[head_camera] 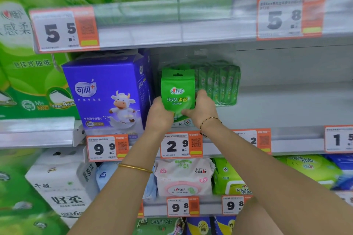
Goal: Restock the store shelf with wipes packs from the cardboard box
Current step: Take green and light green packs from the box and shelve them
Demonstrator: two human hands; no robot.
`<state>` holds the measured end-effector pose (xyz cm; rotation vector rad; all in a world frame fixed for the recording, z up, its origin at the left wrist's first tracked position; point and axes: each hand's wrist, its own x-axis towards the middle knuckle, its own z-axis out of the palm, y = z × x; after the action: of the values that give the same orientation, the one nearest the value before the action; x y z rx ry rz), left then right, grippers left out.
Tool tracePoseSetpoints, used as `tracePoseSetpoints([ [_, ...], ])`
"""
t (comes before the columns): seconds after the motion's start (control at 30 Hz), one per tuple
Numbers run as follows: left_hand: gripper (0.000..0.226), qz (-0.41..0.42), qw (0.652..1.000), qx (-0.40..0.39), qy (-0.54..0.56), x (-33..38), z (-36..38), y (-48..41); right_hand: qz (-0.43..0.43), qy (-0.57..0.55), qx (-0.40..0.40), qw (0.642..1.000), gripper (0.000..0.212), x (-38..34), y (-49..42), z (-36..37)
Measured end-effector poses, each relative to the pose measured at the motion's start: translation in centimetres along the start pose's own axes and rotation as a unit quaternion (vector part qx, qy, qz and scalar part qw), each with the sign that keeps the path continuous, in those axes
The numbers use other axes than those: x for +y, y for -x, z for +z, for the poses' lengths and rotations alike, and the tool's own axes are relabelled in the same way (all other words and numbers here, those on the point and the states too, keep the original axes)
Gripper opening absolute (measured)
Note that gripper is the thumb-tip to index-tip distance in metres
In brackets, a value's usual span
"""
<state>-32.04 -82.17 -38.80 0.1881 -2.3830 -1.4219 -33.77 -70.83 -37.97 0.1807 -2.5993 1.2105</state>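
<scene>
"What sort of place is this?"

"A shop, the paper-goods aisle. See the shelf [298,141]? It has printed price tags clipped along its edge, with the 2.9 tag [181,145] at six o'clock and the 5.5 tag [65,28] at ten."

"And the stock?"

"Packaged goods in rows: a purple tissue box [107,93] at nine o'clock, green wipes packs [219,82] at two, and a pink wipes pack [183,177] lower at six."

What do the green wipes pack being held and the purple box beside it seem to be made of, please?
The green wipes pack looks like glossy plastic film: it shows a soft sheen and a punched hang slot on top. The purple box is probably printed cardboard, slightly glossy: flat faces and crisp folded edges.
</scene>
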Motion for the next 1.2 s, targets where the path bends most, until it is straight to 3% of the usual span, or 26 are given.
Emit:
tracePoseSetpoints([
  [0.57, 0.031, -0.011, 0.999, 0.013, -0.044, 0.7, -0.2, 1.8, 0.001, 0.002, -0.016, 1.000, 0.059, 0.0, 0.0, -0.5],
  [0.7, 0.044, 0.058, 0.996, 0.062, -0.024, 1.0, 0.5, 4.4, -0.003, -0.020, -0.006, 1.000, 0.061, 0.0, 0.8, -1.8],
  [0.8, 0.063, 0.119, 0.992, 0.051, 0.001, 1.8, 1.9, 8.5, -0.037, -0.072, 0.040, 0.996, 0.054, 1.1, 3.4, -4.4],
  [0.97, 0.064, 0.185, 0.979, -0.071, 0.048, 2.9, 8.0, 15.3, -0.070, -0.099, 0.096, 0.988, 0.036, 7.4, 11.7, -11.0],
  [1.1, 0.057, 0.188, 0.952, -0.242, -0.012, 3.1, 15.2, 19.4, 0.054, -0.036, 0.030, 0.997, 0.027, 15.8, 17.3, -15.8],
  [1.2, 0.050, 0.168, 0.904, -0.388, -0.061, 3.1, 21.7, 22.3, 0.184, 0.021, -0.039, 0.982, 0.018, 24.0, 20.8, -18.4],
])
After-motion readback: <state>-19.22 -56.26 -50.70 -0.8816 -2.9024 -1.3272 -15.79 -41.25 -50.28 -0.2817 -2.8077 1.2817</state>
